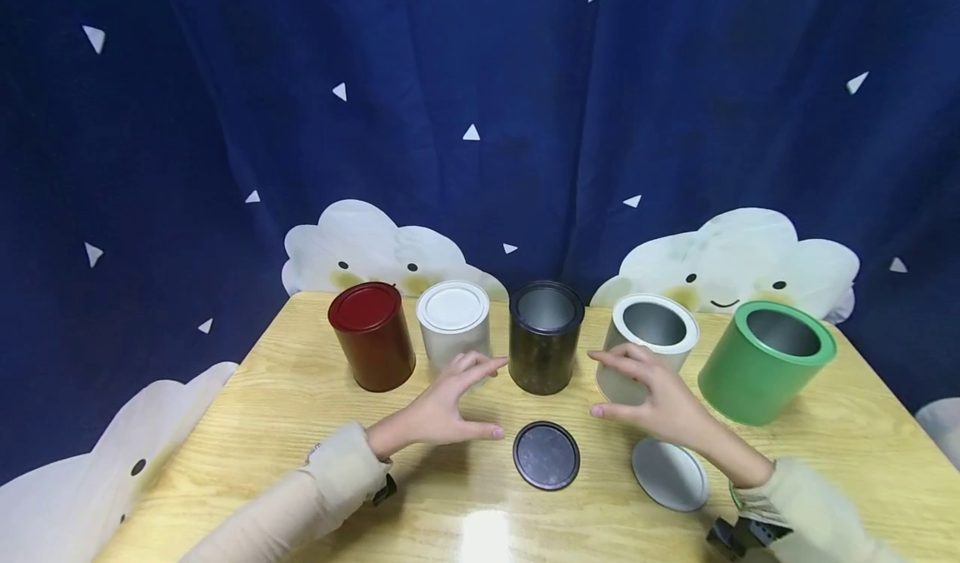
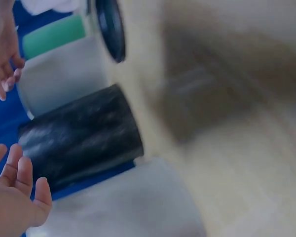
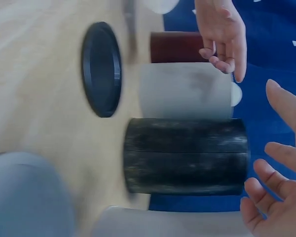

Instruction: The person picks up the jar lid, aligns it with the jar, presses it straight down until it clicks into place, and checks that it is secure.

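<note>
A black can (image 1: pixel 543 363) stands without its lid in the middle of the row, its grey inside showing. My left hand (image 1: pixel 442 405) hovers to its left, in front of the closed white can (image 1: pixel 459 338), thumb and fingers spread apart. On the other side, my right hand (image 1: pixel 660 398) is held in the air before the lidless white can (image 1: pixel 617 390) and covers part of it. Neither hand holds anything. The black lid (image 1: pixel 547 456) lies flat on the table in front of the black can. Both wrist views show the black can (image 2: pixel 81 138) between the hands.
A closed dark red can (image 1: pixel 378 351) stands at the left end, a lidless green can (image 1: pixel 757 376) at the right. A white lid (image 1: pixel 670 475) lies below my right hand; a green edge shows beside my right sleeve. Behind the table (image 1: pixel 277 380) hangs a blue curtain (image 1: pixel 480 72).
</note>
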`<state>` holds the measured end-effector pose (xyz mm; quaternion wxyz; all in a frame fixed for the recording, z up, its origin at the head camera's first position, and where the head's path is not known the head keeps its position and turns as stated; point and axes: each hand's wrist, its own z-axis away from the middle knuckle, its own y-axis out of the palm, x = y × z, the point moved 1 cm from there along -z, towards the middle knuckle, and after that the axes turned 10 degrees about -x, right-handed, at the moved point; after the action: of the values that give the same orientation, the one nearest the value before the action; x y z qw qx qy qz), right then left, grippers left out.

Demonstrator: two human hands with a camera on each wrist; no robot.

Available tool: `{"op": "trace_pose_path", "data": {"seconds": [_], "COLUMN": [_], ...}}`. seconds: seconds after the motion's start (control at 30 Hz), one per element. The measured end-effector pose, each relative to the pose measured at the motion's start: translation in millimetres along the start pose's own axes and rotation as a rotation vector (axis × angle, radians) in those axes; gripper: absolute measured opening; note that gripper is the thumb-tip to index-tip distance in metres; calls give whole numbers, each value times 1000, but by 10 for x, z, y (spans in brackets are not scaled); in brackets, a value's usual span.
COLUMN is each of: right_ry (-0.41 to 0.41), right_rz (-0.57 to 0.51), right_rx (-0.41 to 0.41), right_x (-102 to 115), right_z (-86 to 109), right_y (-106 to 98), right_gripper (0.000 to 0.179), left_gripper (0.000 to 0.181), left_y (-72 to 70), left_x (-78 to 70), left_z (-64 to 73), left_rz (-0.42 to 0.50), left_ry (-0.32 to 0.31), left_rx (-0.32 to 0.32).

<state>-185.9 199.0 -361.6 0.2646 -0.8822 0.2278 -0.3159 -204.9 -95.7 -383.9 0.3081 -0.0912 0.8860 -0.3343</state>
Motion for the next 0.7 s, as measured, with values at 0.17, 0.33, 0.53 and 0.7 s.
{"op": "trace_pose_path", "data": {"seconds": [0.17,0.33,0.53,0.7], "right_ry": [-22,-25,-68,-55], "right_rz": [33,48,50,51], "right_rx": [-4,6,27,83], "right_x": [-56,-98,-158,-173], "right_z": [151,279,393,468], "right_y": [95,184,308,409], "right_gripper": [62,63,67,72], "left_gripper": [82,84,86,89], "left_y": [121,209,312,383], "left_x": [20,33,85,117], "left_z": [52,93,138,172], "left_rz": [2,-23,-66,-91], "left_ry": [-37,-48,-50,-78], "left_rx": [26,69,118,173]}}
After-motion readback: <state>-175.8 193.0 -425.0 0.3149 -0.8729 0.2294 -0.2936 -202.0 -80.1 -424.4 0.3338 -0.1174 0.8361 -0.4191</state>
